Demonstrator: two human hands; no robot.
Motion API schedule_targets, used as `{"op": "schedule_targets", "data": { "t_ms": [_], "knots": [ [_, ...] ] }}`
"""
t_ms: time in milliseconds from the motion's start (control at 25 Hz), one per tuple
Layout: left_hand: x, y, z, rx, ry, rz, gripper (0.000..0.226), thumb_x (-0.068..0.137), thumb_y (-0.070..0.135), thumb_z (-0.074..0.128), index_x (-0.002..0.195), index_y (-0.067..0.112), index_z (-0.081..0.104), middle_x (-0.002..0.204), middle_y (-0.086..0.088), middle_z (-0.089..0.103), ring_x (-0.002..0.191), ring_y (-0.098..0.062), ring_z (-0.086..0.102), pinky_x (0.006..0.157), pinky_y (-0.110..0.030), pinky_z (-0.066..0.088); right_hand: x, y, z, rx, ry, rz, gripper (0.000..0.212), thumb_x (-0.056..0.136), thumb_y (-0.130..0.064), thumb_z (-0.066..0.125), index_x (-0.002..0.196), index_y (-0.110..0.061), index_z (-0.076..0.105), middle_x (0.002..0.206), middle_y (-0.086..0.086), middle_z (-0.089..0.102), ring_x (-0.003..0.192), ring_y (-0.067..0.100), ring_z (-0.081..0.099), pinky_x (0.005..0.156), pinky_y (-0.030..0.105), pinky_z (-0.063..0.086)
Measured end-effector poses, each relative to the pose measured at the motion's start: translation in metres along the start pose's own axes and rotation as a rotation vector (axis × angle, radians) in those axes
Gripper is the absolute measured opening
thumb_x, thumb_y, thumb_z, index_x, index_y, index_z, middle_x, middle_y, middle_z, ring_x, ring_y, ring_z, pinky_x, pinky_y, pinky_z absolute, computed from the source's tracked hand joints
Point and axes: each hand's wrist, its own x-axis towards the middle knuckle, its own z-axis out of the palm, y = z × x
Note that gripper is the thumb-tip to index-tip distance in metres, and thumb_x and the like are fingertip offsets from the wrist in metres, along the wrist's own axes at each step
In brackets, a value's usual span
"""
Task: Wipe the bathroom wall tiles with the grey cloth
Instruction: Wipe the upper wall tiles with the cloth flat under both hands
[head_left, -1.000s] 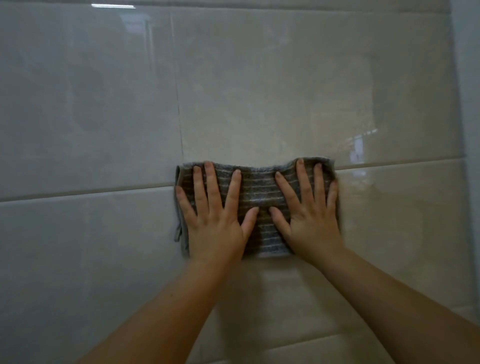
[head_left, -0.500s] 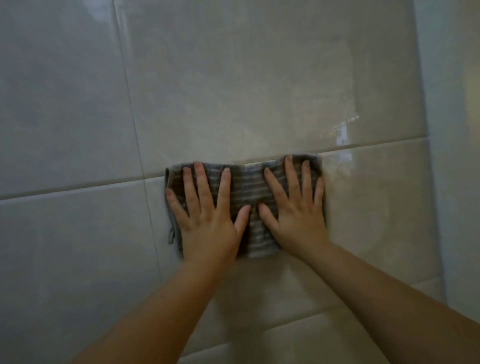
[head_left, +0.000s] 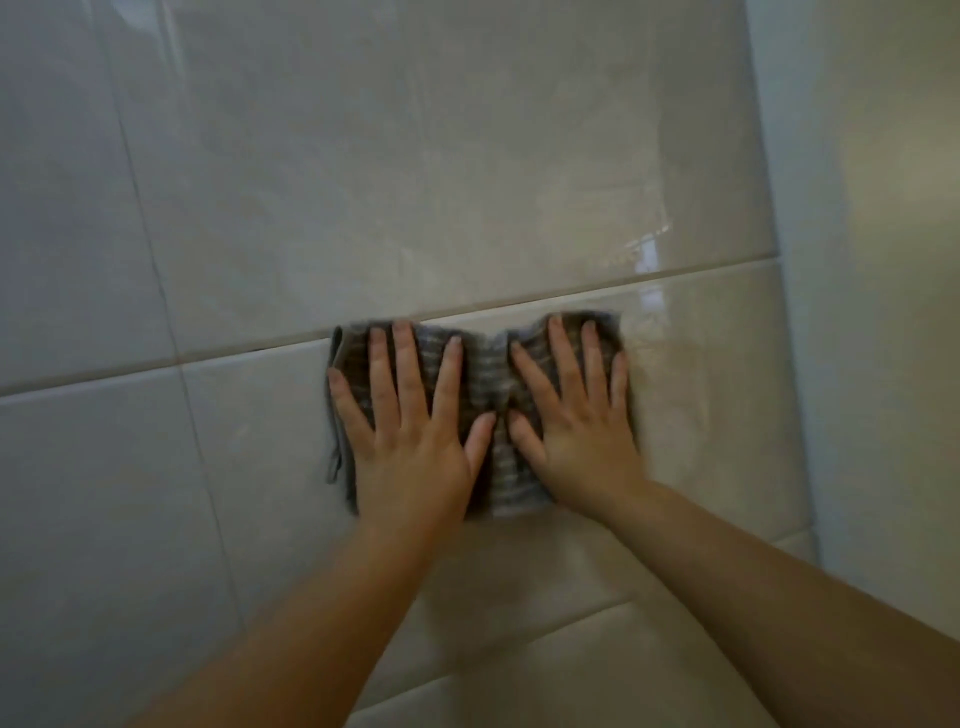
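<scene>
The grey cloth (head_left: 488, 379), striped and bunched into a fold at its middle, lies flat against the glossy beige wall tiles (head_left: 415, 156). Its top edge sits just under a horizontal grout line (head_left: 156, 366). My left hand (head_left: 415, 441) presses on the cloth's left half with fingers spread and pointing up. On the right half my right hand (head_left: 576, 431) presses the same way. The thumbs nearly meet over the fold. A small loop of the cloth hangs at its lower left edge (head_left: 332, 467).
A vertical grout line (head_left: 150, 260) runs left of the cloth. To the right the tiled wall ends at a corner (head_left: 779, 338), where a paler side wall (head_left: 883, 260) begins. Another grout line (head_left: 519, 644) crosses below my forearms.
Both hands slid the cloth to the right, towards the corner, and a little down, so its top edge now lies under the grout line. The cloth has bunched in the middle.
</scene>
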Motion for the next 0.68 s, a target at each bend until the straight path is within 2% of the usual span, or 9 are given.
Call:
{"op": "schedule_targets", "data": {
  "t_ms": [120,240,360,440,520,600,680],
  "knots": [
    [0.025,0.032,0.003,-0.034,0.005,-0.084,0.074,0.094,0.059,0.031,0.156,0.021,0.017,0.163,-0.021,0.005,0.151,-0.037,0.002,0.117,-0.063,-0.006,0.016,0.032,-0.005,0.017,0.008,0.124,0.069,0.091,-0.057,0.03,0.153,-0.035,0.008,0.163,0.008,0.003,0.15,0.032,-0.003,0.118,0.059,0.001],
    [-0.01,0.057,0.012,-0.062,-0.022,0.034,0.072,0.094,0.056,0.031,0.155,0.021,0.019,0.163,-0.021,0.009,0.15,-0.036,0.005,0.118,-0.063,-0.003,-0.028,0.041,0.005,-0.012,0.034,0.191,0.07,0.092,-0.053,0.032,0.153,-0.028,0.012,0.162,0.015,0.009,0.149,0.036,0.003,0.116,0.062,0.008],
    [-0.043,0.055,0.017,-0.068,-0.039,0.178,0.069,0.094,0.053,0.031,0.154,0.021,0.02,0.162,-0.02,0.01,0.15,-0.036,0.007,0.117,-0.064,0.003,-0.071,0.035,0.012,-0.044,-0.008,0.122,0.072,0.092,-0.05,0.034,0.155,-0.025,0.008,0.161,0.016,0.008,0.148,0.038,0.004,0.114,0.063,0.011],
    [-0.025,0.052,0.015,-0.044,-0.018,0.213,0.069,0.094,0.054,0.031,0.154,0.021,0.024,0.162,-0.02,0.011,0.15,-0.036,0.008,0.118,-0.063,0.0,-0.054,0.044,0.007,-0.052,-0.031,0.048,0.071,0.093,-0.05,0.033,0.155,-0.028,0.005,0.162,0.013,0.007,0.149,0.036,0.002,0.114,0.062,0.009],
    [0.014,0.061,0.012,-0.026,0.005,0.143,0.069,0.094,0.056,0.028,0.155,0.021,0.024,0.162,-0.021,0.01,0.15,-0.037,0.006,0.118,-0.061,-0.005,-0.018,0.057,-0.003,-0.046,-0.038,0.086,0.071,0.092,-0.052,0.029,0.153,-0.031,0.001,0.163,0.011,0.004,0.149,0.033,-0.002,0.117,0.059,0.003],
    [0.042,0.079,0.011,-0.038,0.01,0.043,0.071,0.094,0.057,0.024,0.156,0.022,0.018,0.163,-0.021,0.004,0.151,-0.037,0.002,0.117,-0.06,-0.01,0.008,0.074,-0.011,-0.009,-0.049,0.201,0.07,0.092,-0.056,0.023,0.152,-0.033,-0.003,0.163,0.009,-0.001,0.149,0.031,-0.007,0.119,0.054,-0.005],
    [0.04,0.097,0.013,-0.07,-0.014,0.031,0.071,0.095,0.056,0.025,0.157,0.021,0.016,0.163,-0.021,0.002,0.151,-0.037,0.001,0.117,-0.06,-0.011,-0.001,0.086,-0.007,0.007,-0.026,0.277,0.07,0.092,-0.057,0.022,0.154,-0.032,0.0,0.163,0.01,-0.001,0.149,0.031,-0.008,0.119,0.054,-0.004]
  ]
}}
